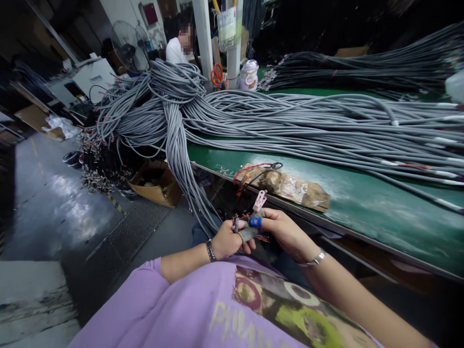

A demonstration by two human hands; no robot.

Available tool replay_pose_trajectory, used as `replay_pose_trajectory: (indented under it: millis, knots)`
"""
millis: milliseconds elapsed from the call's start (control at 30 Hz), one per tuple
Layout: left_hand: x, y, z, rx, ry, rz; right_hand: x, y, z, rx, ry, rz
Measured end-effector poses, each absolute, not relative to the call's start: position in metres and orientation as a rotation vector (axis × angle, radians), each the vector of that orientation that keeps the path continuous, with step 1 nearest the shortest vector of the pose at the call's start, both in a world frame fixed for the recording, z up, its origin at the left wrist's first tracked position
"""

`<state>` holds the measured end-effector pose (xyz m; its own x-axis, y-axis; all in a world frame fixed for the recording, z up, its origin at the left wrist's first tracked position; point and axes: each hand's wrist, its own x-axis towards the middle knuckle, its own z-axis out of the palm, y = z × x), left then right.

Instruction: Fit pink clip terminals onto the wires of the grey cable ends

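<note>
Both my hands meet just below the front edge of the green table (362,203). My left hand (226,239) is closed around the stripped end of a grey cable (188,183), with thin coloured wires sticking out above the fingers. My right hand (286,229) pinches a small tool with a blue tip (255,222) and a pinkish clip-like part (260,200) against those wire ends. The grey cable rises from my left hand up over the table edge into the big bundle.
A huge bundle of grey cables (290,121) covers the table and spills over its left end toward a cardboard box (155,183) on the floor. A taped cardboard pad (290,186) with red and black wires lies near the edge. A seated person (179,43) is at the back.
</note>
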<state>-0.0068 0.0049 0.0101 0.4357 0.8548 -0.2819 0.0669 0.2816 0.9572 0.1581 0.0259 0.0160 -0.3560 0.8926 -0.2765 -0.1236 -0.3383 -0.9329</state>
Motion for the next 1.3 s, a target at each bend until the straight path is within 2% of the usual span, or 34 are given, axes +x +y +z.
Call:
replay_pose_trajectory:
  millis: [167,267,400,600,800,1100,1300]
  knots:
    - [-0.009,0.004,0.007,1.118,1.02,0.805,0.155,0.029,0.007,-1.116,-0.847,1.669]
    - [-0.008,0.005,0.011,1.071,1.005,0.85,0.159,0.036,0.005,-1.027,-0.691,1.775]
    - [-0.003,0.01,0.02,0.992,0.985,0.878,0.159,0.041,0.01,-0.926,-0.811,1.895]
    - [0.005,0.018,0.027,0.944,0.963,0.853,0.154,0.042,0.006,-1.173,-1.032,1.366]
    - [0.01,0.019,0.026,0.959,0.996,0.817,0.151,0.052,0.006,-1.02,-0.791,1.712]
    - [0.011,0.019,0.022,1.002,1.028,0.797,0.147,0.052,0.003,-0.988,-0.703,1.714]
    - [0.004,0.013,0.02,1.008,1.035,0.782,0.155,0.046,0.006,-0.906,-0.751,1.855]
